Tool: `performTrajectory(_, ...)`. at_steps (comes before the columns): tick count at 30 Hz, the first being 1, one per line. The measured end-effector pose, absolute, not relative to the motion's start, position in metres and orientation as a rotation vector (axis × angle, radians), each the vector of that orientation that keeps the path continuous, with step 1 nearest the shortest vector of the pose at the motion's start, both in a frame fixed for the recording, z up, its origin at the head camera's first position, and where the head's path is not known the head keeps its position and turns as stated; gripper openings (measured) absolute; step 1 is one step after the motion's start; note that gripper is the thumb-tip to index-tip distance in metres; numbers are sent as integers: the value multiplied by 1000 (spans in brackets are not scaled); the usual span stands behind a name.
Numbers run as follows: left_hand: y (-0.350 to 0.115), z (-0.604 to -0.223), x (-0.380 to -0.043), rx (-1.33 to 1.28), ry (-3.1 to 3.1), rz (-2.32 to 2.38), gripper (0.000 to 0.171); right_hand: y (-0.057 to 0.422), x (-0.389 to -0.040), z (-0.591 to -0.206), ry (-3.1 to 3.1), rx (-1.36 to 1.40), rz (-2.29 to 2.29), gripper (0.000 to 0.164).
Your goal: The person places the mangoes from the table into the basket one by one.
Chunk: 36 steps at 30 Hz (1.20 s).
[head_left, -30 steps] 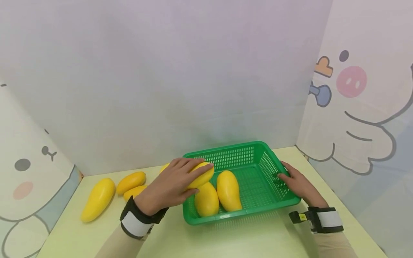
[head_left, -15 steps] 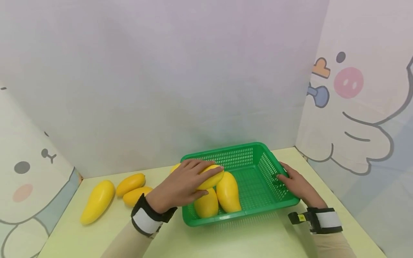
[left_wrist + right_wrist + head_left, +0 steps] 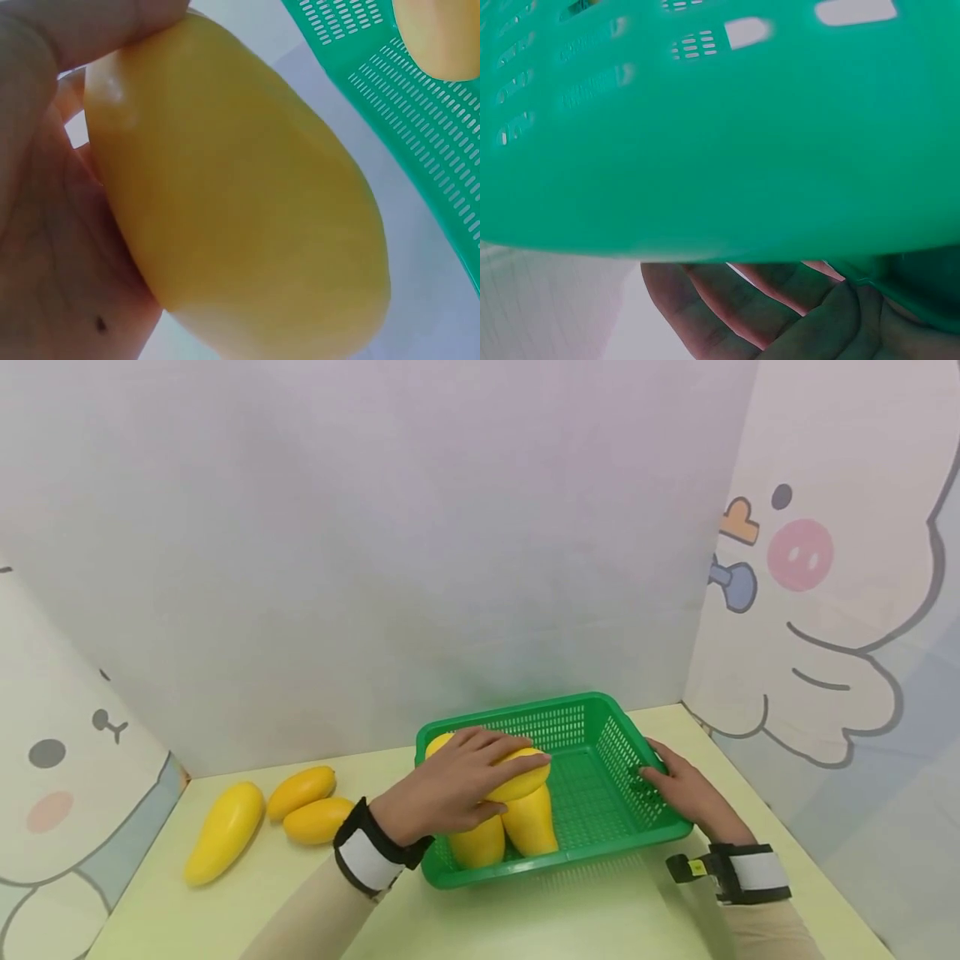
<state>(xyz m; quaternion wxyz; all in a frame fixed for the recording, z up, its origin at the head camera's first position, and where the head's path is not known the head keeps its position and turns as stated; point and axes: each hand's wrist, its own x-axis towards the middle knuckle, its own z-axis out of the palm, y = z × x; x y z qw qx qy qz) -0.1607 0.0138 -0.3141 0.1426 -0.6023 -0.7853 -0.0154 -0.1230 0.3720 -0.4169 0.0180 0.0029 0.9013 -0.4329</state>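
Observation:
My left hand [image 3: 457, 781] grips a yellow mango [image 3: 525, 777] from above, over the left side of a green plastic basket [image 3: 555, 857]. In the left wrist view the mango [image 3: 240, 195] fills the middle, with thumb and palm along its side. Below the hand two more mangoes lie in the basket: one [image 3: 477, 846] partly hidden at the left, the other [image 3: 531, 822] beside it. My right hand [image 3: 686, 785] holds the basket's right rim, thumb inside; in the right wrist view its fingers [image 3: 720, 300] reach under the green rim [image 3: 720, 187].
On the pale yellow-green table [image 3: 300, 893] at the left lie a large mango [image 3: 225, 833] and two smaller ones, one behind [image 3: 302, 793] and one in front [image 3: 318, 821]. A pale wall [image 3: 360, 568] stands close behind the basket. Side panels carry cartoon animals.
My left hand has moved right with its mango, farther over the basket, now covering more of the mangoes inside. The right hand keeps its hold on the rim.

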Motion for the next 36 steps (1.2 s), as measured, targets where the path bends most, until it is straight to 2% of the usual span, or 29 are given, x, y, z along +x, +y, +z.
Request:
performTrajectory(30, 50, -329, -174, -1915, -2212, 218, 90, 371, -125, -420, 2845, 8, -1322, 61)
performTrajectory(36, 62, -331, -174, -1963, -2171, 244, 85, 369, -125, -419, 2840, 27, -1323, 62)
